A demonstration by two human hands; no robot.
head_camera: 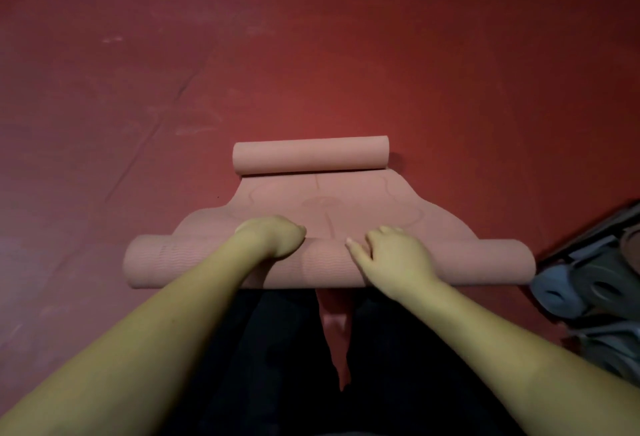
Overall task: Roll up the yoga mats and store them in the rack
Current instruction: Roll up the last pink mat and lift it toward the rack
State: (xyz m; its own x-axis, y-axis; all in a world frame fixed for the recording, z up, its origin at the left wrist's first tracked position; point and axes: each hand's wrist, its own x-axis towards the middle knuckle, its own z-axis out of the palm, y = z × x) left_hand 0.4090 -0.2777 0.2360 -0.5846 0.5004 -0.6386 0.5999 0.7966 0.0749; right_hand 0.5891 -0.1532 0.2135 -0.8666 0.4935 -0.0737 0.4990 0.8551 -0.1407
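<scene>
A pink yoga mat (374,208) lies on the red floor in front of me. Its near end is rolled into a thick tube (173,262) across the frame, and its far end curls up in a smaller roll (310,155). A short flat stretch with printed lines lies between the two rolls. My left hand (273,236) sits on top of the near roll with its fingers curled over the front of it. My right hand (388,255) presses on the same roll, fingers spread and fairly straight.
Several grey rolled mats (588,283) lie stacked in a dark rack at the right edge. The red floor (311,54) stretches away ahead and to the left. My dark-clothed legs are below the roll.
</scene>
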